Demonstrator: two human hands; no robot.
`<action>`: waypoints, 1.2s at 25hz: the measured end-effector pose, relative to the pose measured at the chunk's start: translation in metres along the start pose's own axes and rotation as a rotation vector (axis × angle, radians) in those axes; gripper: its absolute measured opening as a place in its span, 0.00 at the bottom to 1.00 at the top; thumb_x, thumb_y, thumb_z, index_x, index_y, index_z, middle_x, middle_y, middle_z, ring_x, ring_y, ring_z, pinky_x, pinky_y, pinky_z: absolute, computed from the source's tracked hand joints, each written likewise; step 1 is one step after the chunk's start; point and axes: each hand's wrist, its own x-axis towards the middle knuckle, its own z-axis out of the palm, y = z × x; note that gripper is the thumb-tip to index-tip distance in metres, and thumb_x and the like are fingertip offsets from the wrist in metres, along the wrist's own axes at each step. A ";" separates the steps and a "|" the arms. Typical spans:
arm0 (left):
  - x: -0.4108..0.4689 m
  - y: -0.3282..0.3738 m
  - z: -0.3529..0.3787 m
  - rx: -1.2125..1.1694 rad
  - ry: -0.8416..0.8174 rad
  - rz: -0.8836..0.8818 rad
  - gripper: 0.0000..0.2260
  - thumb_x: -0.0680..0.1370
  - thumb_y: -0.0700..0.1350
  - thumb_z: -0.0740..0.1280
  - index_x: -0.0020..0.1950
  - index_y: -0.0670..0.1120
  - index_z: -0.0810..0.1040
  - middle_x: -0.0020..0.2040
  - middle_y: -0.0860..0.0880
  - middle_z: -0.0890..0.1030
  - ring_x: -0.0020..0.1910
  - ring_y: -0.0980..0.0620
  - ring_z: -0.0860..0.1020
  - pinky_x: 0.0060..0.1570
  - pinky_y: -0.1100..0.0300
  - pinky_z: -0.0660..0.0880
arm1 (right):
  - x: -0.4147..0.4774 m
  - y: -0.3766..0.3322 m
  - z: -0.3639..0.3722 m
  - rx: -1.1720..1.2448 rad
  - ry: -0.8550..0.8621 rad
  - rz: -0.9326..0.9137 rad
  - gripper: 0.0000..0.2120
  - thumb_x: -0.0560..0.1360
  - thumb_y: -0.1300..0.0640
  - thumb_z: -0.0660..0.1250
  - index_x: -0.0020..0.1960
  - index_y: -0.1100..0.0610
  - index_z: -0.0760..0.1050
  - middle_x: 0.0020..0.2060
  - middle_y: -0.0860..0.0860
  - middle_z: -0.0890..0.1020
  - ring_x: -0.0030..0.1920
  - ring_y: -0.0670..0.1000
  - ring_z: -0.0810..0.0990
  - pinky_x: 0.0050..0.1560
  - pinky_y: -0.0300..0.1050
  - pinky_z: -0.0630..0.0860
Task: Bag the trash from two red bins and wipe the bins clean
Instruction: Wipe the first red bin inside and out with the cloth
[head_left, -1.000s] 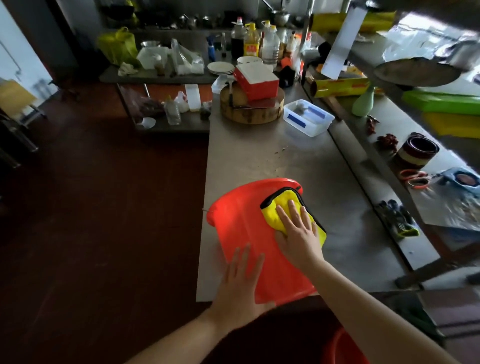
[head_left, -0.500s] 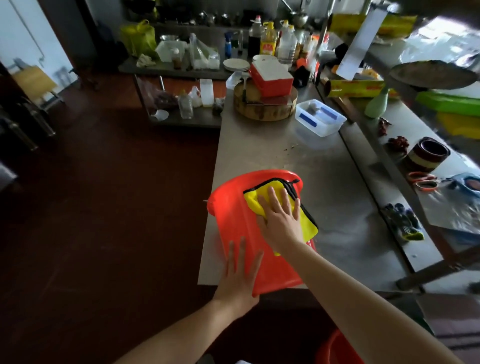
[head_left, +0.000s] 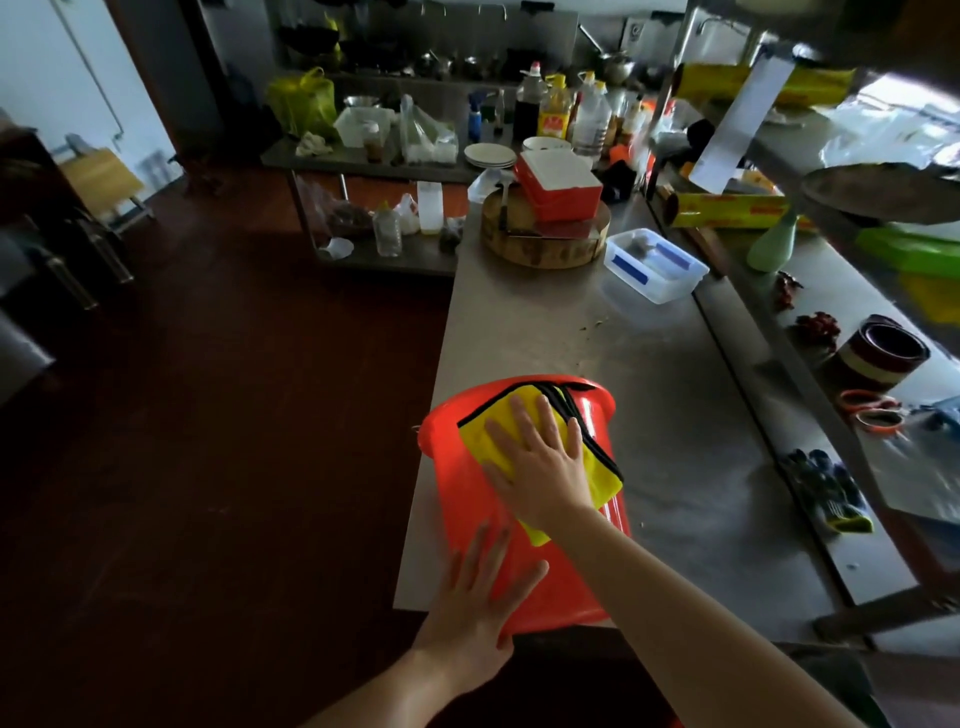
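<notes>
While the red bin (head_left: 524, 519) lies on its side at the near end of the steel worktop (head_left: 675, 415), its rim pointing away from the person and its base hanging a little past the near edge, the step in hand is wiping its outer wall. The right hand (head_left: 540, 462) presses flat, fingers spread and open, on a yellow cloth (head_left: 602, 475) with dark edging, which is draped over the upper part of the bin close to the rim. Nothing is pinched in that grip; the palm simply bears down on the cloth. The left hand (head_left: 478, 608) lies flat and open too, fingers apart, on the bin's wall near the base, steadying it against rolling.

No trash shows on or around this bin, so bagging looks finished for it, though its inside cannot be seen from here. Only one bin is clearly in view; a sliver of red at the bottom edge of the frame may be the second, but it is too cut off to tell.

The next move probably calls for drawing the cloth along the curved wall with even pressure while the left hand keeps the bin from turning, then rotating the bin to reach the unwiped side. With the base overhanging the edge, a hard push toward the person could slide it off.
</notes>
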 end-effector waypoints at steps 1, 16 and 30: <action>0.001 0.000 -0.001 -0.003 -0.002 0.003 0.46 0.74 0.49 0.65 0.79 0.65 0.35 0.79 0.47 0.28 0.76 0.40 0.26 0.76 0.34 0.46 | 0.001 0.006 0.000 0.007 0.004 0.020 0.30 0.78 0.28 0.44 0.79 0.34 0.52 0.82 0.43 0.43 0.80 0.52 0.33 0.76 0.70 0.42; -0.003 -0.012 0.005 -0.113 0.071 0.011 0.47 0.73 0.44 0.70 0.81 0.63 0.42 0.81 0.47 0.32 0.78 0.38 0.30 0.65 0.30 0.68 | 0.003 0.020 -0.003 0.240 -0.019 0.399 0.30 0.77 0.28 0.44 0.77 0.31 0.44 0.82 0.44 0.41 0.81 0.62 0.40 0.72 0.70 0.53; 0.012 0.001 -0.003 -0.049 0.048 0.012 0.51 0.73 0.45 0.73 0.80 0.65 0.39 0.80 0.48 0.30 0.77 0.41 0.27 0.69 0.28 0.59 | -0.001 0.037 -0.007 0.088 -0.002 0.219 0.30 0.76 0.27 0.49 0.76 0.31 0.53 0.82 0.42 0.45 0.81 0.57 0.40 0.75 0.68 0.50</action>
